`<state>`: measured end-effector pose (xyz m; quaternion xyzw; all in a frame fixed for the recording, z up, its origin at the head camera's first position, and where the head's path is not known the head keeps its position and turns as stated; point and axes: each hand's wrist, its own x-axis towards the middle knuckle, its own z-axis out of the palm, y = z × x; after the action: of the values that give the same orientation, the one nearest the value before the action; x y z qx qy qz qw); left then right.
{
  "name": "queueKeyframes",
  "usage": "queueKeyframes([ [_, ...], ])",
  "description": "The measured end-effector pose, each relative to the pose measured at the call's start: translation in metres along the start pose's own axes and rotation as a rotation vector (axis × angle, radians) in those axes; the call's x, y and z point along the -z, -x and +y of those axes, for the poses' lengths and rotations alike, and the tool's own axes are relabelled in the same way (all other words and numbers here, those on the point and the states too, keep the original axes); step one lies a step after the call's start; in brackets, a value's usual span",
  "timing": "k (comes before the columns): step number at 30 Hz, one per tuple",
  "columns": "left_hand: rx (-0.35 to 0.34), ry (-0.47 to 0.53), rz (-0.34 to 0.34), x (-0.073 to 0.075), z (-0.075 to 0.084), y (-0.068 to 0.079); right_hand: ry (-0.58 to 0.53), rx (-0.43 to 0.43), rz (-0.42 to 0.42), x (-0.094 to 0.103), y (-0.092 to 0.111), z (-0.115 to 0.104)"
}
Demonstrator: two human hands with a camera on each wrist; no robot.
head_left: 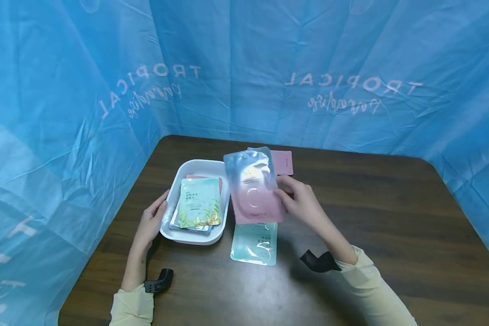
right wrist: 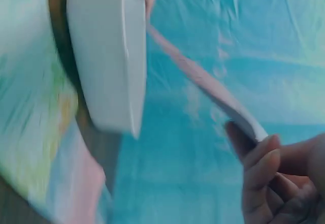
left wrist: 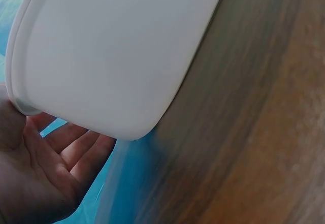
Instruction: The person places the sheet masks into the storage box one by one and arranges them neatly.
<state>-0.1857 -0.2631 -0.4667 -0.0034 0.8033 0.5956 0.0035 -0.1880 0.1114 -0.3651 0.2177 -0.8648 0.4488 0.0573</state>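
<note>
A white plastic tub point(head_left: 222, 228) stands on the left of the table, with a green sheet mask packet point(head_left: 199, 203) uppermost among several inside. My left hand point(head_left: 151, 222) holds the tub's left side, thumb at the rim and fingers against the outer wall point(left wrist: 101, 56). Between the thumb and fingers of my right hand point(head_left: 303, 201) is the edge of a blue-and-pink sheet mask packet point(head_left: 256, 208), raised beside the tub. From the right wrist view this packet point(right wrist: 213, 89) appears edge-on. It overlaps another green packet point(head_left: 254, 251) lying on the table.
Behind the raised packet a pink packet point(head_left: 283, 163) lies on the dark wooden table point(head_left: 375, 217). Blue printed cloth point(head_left: 236, 68) hangs along the table's back and sides. A black wrist strap point(head_left: 159, 281) is on the left forearm, another point(head_left: 319, 261) on the right.
</note>
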Motion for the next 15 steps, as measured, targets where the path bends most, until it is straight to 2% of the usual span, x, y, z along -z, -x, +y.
queueKeyframes([
  [4, 0.012, 0.003, 0.006, 0.0, 0.0, 0.0, -0.268, -0.094, -0.099, -0.037, -0.034, -0.002],
  [8, 0.021, 0.013, 0.005, -0.001, 0.006, 0.001, -0.411, -0.196, -0.188, -0.074, -0.058, 0.004],
  [9, 0.021, 0.016, 0.002, -0.001, 0.011, 0.003, -0.424, -0.221, -0.201, -0.082, -0.062, 0.005],
  [15, 0.007, 0.016, 0.006, 0.002, 0.005, 0.002, -0.366, -0.309, -0.215, -0.123, -0.078, 0.005],
])
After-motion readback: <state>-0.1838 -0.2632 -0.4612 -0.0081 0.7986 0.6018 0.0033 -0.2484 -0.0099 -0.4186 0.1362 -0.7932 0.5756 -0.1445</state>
